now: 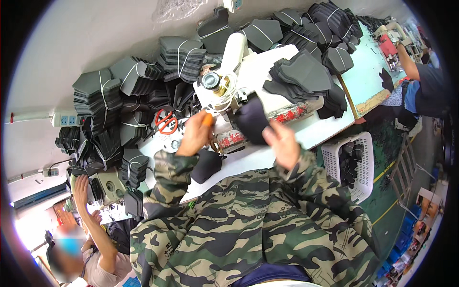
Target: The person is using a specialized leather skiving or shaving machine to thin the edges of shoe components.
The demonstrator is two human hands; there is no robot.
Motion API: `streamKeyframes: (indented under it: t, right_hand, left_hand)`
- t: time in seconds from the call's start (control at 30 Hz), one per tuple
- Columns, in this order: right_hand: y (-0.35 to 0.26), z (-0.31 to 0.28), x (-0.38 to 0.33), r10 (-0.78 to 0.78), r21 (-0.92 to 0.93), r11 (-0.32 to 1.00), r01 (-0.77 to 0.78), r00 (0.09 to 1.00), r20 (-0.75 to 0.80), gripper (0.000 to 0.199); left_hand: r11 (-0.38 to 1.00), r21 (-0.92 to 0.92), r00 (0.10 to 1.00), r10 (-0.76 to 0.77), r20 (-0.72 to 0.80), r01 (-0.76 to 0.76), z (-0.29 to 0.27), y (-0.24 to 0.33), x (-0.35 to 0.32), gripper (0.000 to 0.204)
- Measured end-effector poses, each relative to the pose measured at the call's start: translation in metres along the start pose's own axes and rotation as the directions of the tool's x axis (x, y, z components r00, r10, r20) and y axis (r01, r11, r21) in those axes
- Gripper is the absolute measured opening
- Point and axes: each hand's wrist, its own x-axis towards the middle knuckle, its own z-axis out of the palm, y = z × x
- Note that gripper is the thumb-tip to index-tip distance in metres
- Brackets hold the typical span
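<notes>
In the head view, the fingertips of the right hand (pixel 283 146) overlap the lower right edge of a dark padded piece (pixel 252 120); blur hides whether they pinch it or only press on it. The piece stands out to the left of those fingers, its broad face between the two hands, in front of the machine body. The fingers of the left hand (pixel 193 135) are bent, beside the piece but apart from it, with an orange cover (pixel 208 119) at one fingertip; I cannot tell whether they grip anything. Just below that hand, a second dark piece (pixel 206 167) lies at the near side of the white table (pixel 311 131). Ahead of the hands stands a white sewing machine (pixel 234 51) with a coil of white cord (pixel 227 98), and loose grey pieces (pixel 303 71) lie on its right end. Red-handled scissors (pixel 166 122) rest to the left, before tied stacks (pixel 93 95) along the wall. A white crate (pixel 367 165) stands right of the table, while other people work at both sides.
</notes>
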Motion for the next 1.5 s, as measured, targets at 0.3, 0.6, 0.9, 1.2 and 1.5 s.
streamKeyframes:
  t: [0.3,0.6,0.9,1.2,1.5]
  right_hand:
    - [-0.046,-0.094,0.074,-0.44,-0.905,0.263,0.333,0.876,0.195,0.037]
    - [-0.042,0.006,0.013,-0.161,-0.047,0.969,0.244,0.762,0.628,0.022]
    - [-0.038,0.02,0.019,0.019,-0.295,0.952,0.086,0.942,0.336,0.022]
    - [-0.029,0.026,0.019,-0.117,-0.382,0.899,0.215,0.958,0.263,0.025]
    - [-0.062,-0.007,0.081,0.056,-0.671,0.579,0.463,0.799,0.599,0.02]
  left_hand:
    - [0.317,0.947,0.977,-0.18,0.118,-0.055,-0.004,-0.128,-0.048,0.05]
    - [0.693,0.589,0.847,0.058,0.529,-0.416,-0.022,-0.083,-0.051,0.021]
    - [0.909,0.19,0.787,-0.415,0.457,0.37,-0.027,0.027,-0.019,0.03]
    - [0.919,0.27,0.761,-0.39,0.518,0.287,-0.03,0.023,0.022,0.024]
    - [0.963,0.057,0.909,-0.267,0.321,0.263,0.019,0.031,0.003,0.025]
